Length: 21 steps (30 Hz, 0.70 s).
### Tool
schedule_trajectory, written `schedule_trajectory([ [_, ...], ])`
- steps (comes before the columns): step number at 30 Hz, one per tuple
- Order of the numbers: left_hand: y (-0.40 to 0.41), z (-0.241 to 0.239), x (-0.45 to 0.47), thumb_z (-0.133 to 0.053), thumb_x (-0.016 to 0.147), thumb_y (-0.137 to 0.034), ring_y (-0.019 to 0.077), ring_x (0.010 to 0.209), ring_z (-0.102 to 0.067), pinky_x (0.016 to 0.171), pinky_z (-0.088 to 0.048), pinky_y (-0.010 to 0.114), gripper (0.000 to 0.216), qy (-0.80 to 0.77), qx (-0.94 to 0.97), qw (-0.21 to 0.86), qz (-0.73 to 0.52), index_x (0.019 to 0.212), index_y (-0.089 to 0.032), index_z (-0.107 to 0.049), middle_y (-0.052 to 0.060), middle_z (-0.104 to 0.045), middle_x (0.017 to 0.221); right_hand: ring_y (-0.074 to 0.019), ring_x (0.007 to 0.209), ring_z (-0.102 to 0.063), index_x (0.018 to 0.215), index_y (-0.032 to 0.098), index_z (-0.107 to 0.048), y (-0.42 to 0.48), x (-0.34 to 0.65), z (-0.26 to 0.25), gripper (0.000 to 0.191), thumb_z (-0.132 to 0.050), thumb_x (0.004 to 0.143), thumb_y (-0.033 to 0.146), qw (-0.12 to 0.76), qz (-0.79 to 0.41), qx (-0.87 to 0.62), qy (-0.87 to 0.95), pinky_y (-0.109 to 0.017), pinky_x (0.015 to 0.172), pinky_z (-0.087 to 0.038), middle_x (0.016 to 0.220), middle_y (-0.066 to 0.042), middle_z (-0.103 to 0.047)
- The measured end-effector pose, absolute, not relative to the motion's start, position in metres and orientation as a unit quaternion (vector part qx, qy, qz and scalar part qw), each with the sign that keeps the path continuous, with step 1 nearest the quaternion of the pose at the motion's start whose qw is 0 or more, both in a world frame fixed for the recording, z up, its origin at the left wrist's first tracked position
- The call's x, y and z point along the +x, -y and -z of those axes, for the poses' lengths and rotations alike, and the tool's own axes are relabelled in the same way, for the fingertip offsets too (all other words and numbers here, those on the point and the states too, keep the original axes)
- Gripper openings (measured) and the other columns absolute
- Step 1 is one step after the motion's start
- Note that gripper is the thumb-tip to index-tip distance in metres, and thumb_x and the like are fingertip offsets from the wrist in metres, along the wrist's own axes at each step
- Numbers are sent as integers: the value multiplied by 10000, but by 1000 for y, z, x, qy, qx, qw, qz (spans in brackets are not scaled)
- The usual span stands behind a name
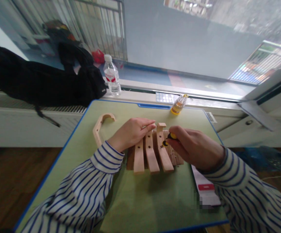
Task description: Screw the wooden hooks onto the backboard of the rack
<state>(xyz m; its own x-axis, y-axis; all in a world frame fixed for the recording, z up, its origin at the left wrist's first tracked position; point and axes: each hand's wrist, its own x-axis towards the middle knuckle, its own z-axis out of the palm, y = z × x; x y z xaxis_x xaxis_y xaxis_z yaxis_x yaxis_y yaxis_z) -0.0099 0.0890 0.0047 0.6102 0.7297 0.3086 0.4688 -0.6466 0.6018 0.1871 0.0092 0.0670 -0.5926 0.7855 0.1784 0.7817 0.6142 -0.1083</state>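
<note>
My left hand (130, 134) lies flat across the tops of several light wooden slats, its fingers extended and gripping nothing. The nearest slat (139, 158) and its neighbours (151, 153) have round holes and rest side by side on a ribbed wooden piece (173, 152). My right hand (195, 149) is shut on a small yellow-and-black screwdriver (170, 137), whose tip sits close to the rightmost slat (163, 150). The fingers hide most of the screwdriver. A curved wooden handle piece (99, 126) lies apart at the left of the slats.
The pale green, blue-edged table (145, 200) holds a small amber bottle (179, 104) at its far edge and a white-and-red paper (204, 189) at its right. A water bottle (112, 76) and a black bag (40, 77) rest on the sill beyond.
</note>
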Motion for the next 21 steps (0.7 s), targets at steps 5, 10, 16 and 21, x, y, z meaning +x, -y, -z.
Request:
schedule_trajectory([
  [5, -77, -24, -8, -476, 863, -334, 215, 1028, -544, 924, -383, 373, 296, -352, 873, 140, -307, 1025, -145, -636, 80, -649, 1049, -95, 538, -418, 880, 183, -405, -12, 189, -72, 157, -338, 901, 323, 79, -11, -443, 893, -253, 512, -263, 668, 11, -515],
  [10, -58, -43, -1, -545, 820, -287, 114, 710, -566, 646, -422, 224, 194, -249, 884, 307, -252, 951, -181, -642, 6, -644, 798, -104, 592, -462, 879, 191, -429, -15, 190, -82, 202, -348, 896, 375, 58, -16, -437, 897, -250, 512, -260, 730, -9, -566],
  [16, -61, -27, 13, -620, 779, -283, 75, 594, -498, 550, -359, 190, 147, -245, 855, 344, -300, 751, -140, -640, -24, -584, 656, -118, 626, -495, 856, 182, -463, -19, 185, -92, 211, -358, 890, 362, 27, 0, -428, 903, -259, 534, -287, 752, -22, -588],
  [21, -63, -19, 14, -639, 769, -259, 57, 574, -500, 529, -363, 165, 114, -249, 821, 409, -309, 805, -155, -672, -35, -605, 661, -127, 670, -521, 933, 173, -492, -24, 188, -94, 228, -380, 885, 366, 31, -17, -414, 910, -256, 555, -324, 817, -39, -607],
])
